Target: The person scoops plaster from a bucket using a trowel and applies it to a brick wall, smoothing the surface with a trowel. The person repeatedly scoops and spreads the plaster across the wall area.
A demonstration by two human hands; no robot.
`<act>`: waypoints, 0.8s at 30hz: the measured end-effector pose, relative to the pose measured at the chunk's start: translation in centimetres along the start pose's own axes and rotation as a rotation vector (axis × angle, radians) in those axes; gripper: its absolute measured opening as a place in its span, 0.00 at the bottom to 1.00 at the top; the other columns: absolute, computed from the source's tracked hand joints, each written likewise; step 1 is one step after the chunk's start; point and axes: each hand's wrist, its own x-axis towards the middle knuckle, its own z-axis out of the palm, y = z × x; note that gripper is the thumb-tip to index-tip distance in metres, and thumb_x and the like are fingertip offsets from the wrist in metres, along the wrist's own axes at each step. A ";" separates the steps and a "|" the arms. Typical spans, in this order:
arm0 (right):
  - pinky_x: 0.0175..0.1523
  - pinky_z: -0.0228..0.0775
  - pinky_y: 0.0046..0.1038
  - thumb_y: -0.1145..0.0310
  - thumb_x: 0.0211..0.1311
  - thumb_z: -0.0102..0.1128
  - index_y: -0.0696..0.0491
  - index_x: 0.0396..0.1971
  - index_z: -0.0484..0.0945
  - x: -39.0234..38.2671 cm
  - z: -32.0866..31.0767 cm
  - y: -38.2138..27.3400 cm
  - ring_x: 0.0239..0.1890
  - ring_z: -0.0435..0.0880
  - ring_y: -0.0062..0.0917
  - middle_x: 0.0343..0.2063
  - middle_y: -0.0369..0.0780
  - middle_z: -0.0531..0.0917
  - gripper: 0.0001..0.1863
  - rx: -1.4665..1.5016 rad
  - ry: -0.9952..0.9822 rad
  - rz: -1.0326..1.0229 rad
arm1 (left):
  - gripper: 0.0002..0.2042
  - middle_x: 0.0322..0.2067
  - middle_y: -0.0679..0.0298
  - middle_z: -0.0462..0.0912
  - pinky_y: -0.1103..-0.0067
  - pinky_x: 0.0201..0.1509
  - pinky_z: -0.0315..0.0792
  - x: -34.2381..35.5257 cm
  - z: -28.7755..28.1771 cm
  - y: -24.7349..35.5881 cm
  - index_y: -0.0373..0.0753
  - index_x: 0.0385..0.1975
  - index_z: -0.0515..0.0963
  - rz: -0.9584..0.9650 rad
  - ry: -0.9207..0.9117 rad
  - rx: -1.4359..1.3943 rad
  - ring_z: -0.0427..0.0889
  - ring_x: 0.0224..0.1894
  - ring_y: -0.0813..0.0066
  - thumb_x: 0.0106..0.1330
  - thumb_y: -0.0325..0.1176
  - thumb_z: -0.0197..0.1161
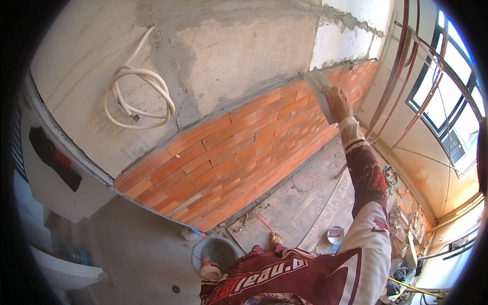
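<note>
My right hand is closed round the handle of a plastering trowel. The trowel's long flat blade lies against, or very close to, the upper part of the brick wall, near where the orange bricks meet the plastered surface. My right arm is stretched far forward. Low in the view, my left hand is at a grey round bucket, close by my body. Its fingers are small and partly hidden, so their grip does not show.
A coil of cream hose hangs on the plastered wall at left. Reddish poles stand before a dark-framed window. Boards cover the floor below the bricks. Broken rubble is piled at right.
</note>
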 end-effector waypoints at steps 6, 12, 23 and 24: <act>0.40 0.67 0.40 0.63 0.57 0.51 0.58 0.40 0.68 -1.6 0.6 -3.0 0.37 0.74 0.48 0.37 0.52 0.74 0.16 0.089 0.000 0.026 | 0.10 0.09 0.68 0.58 0.78 0.16 0.62 -2.1 -0.8 1.1 0.45 0.20 0.60 0.008 0.009 -0.068 0.61 0.11 0.74 0.52 0.41 0.52; 0.35 0.69 0.42 0.60 0.58 0.49 0.56 0.37 0.67 -4.6 -0.4 -9.5 0.32 0.76 0.48 0.35 0.52 0.74 0.15 0.118 0.039 0.004 | 0.13 0.10 0.60 0.62 0.68 0.17 0.64 4.8 -4.8 0.7 0.42 0.28 0.62 -0.058 -0.073 -0.162 0.64 0.13 0.64 0.51 0.44 0.49; 0.32 0.69 0.39 0.63 0.57 0.52 0.58 0.42 0.67 -10.4 -3.4 -23.5 0.30 0.76 0.47 0.30 0.52 0.74 0.17 0.175 0.028 0.005 | 0.12 0.11 0.66 0.60 0.77 0.19 0.66 4.5 -8.5 2.0 0.42 0.26 0.62 -0.091 -0.102 -0.240 0.62 0.14 0.73 0.50 0.41 0.54; 0.32 0.69 0.40 0.64 0.56 0.53 0.58 0.42 0.67 -10.9 -3.5 -24.7 0.29 0.76 0.47 0.30 0.51 0.74 0.17 0.187 0.031 0.005 | 0.11 0.11 0.66 0.60 0.77 0.19 0.66 3.0 -8.2 2.1 0.42 0.26 0.62 -0.043 -0.076 -0.259 0.61 0.14 0.74 0.51 0.41 0.54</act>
